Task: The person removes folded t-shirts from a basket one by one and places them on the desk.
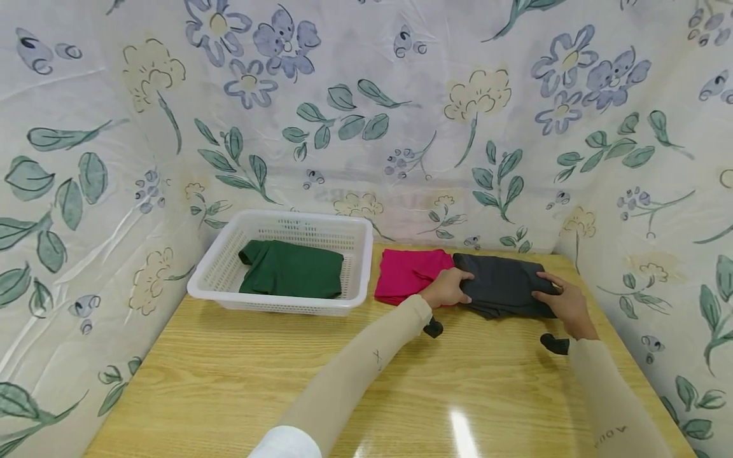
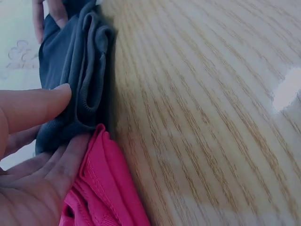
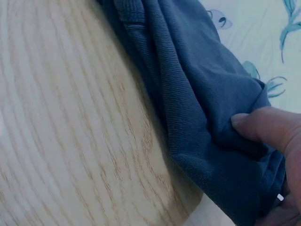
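Observation:
A folded dark grey garment (image 1: 504, 286) lies at the back right of the table, its stacked layers showing in both wrist views. My left hand (image 1: 446, 288) grips its left end, the thumb (image 2: 51, 106) on top and the fingers (image 2: 66, 157) under the edge. At the opposite end my right hand (image 1: 567, 305) pinches the fabric, thumb (image 3: 256, 123) above and the other fingers partly hidden below. A folded bright pink garment (image 1: 408, 270) touches the grey one on the left, partly behind my left hand.
A white perforated plastic basket (image 1: 197, 280) stands at the back left with a folded green garment (image 1: 294, 270) inside. The wooden table (image 1: 275, 381) meets floral fabric walls (image 1: 355, 146) at the back and sides.

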A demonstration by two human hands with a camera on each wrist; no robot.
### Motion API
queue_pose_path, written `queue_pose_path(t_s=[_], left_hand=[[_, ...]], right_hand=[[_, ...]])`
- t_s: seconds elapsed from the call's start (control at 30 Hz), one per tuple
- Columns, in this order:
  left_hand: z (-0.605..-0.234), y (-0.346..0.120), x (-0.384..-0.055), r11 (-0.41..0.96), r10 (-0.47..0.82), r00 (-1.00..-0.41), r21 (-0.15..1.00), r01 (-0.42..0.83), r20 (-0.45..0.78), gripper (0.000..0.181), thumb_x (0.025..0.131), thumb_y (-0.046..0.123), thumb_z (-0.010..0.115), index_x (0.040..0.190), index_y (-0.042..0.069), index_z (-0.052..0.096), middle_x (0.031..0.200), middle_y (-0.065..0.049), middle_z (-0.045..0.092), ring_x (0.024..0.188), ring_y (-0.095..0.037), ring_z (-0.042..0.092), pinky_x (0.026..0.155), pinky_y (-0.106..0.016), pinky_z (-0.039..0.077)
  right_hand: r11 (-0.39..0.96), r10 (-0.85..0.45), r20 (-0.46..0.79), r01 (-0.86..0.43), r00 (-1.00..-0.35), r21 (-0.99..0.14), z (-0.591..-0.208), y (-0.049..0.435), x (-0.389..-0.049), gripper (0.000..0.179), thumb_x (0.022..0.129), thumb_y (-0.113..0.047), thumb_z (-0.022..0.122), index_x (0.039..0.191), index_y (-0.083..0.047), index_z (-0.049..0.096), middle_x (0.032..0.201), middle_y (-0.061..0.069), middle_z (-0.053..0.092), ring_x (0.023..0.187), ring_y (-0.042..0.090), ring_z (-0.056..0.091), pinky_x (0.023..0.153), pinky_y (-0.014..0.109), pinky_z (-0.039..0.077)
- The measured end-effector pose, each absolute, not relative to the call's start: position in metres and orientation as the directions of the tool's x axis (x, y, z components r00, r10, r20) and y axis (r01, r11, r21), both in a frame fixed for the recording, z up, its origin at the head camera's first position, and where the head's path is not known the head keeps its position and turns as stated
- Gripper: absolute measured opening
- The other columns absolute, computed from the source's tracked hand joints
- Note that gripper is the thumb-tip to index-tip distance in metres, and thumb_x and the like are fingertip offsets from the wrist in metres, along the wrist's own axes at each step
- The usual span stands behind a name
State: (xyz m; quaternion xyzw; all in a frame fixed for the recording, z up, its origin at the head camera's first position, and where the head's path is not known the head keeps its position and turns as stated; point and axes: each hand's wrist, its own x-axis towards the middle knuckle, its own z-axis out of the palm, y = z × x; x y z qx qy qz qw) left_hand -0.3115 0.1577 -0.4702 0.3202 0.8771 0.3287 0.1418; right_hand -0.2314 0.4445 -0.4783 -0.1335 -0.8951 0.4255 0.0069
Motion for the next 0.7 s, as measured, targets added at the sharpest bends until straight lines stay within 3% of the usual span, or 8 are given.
queue_pose_path(t_s=[0.3, 0.47, 0.7], left_hand=[[-0.468, 0.160, -0.307, 0.587, 0.661, -0.749, 0.653, 0.478, -0.046, 0.053, 0.091, 0.009, 0.080, 0.141, 0.003, 0.062, 0.144, -0.009, 0.059, 0.135, -0.025, 0.052, 0.105, -0.026, 0.045], [-0.468, 0.158, -0.306, 0.573, 0.658, -0.752, 0.665, 0.479, -0.025, 0.039, 0.091, 0.009, 0.080, 0.129, 0.003, 0.071, 0.134, -0.009, 0.066, 0.130, -0.026, 0.056, 0.101, -0.026, 0.048], [-0.456, 0.146, -0.306, 0.513, 0.688, -0.726, 0.718, 0.470, -0.016, 0.020, 0.094, 0.007, 0.076, 0.112, 0.000, 0.075, 0.109, -0.008, 0.072, 0.096, -0.019, 0.066, 0.078, -0.023, 0.053]], right_hand=[[0.672, 0.257, -0.089, 0.244, -0.962, -0.699, -0.472, 0.439, -0.230, 0.065, 0.101, -0.019, 0.066, 0.158, -0.005, 0.039, 0.155, 0.042, 0.026, 0.140, 0.060, 0.029, 0.108, 0.068, 0.034], [0.691, 0.249, -0.083, 0.237, -0.965, -0.682, -0.471, 0.438, -0.228, 0.065, 0.101, -0.021, 0.067, 0.157, -0.003, 0.040, 0.154, 0.043, 0.029, 0.139, 0.060, 0.029, 0.108, 0.068, 0.034], [0.699, 0.274, -0.025, 0.217, -0.961, -0.682, -0.467, 0.436, -0.227, 0.057, 0.103, -0.025, 0.064, 0.150, 0.003, 0.047, 0.155, 0.037, 0.033, 0.137, 0.056, 0.036, 0.106, 0.065, 0.039]])
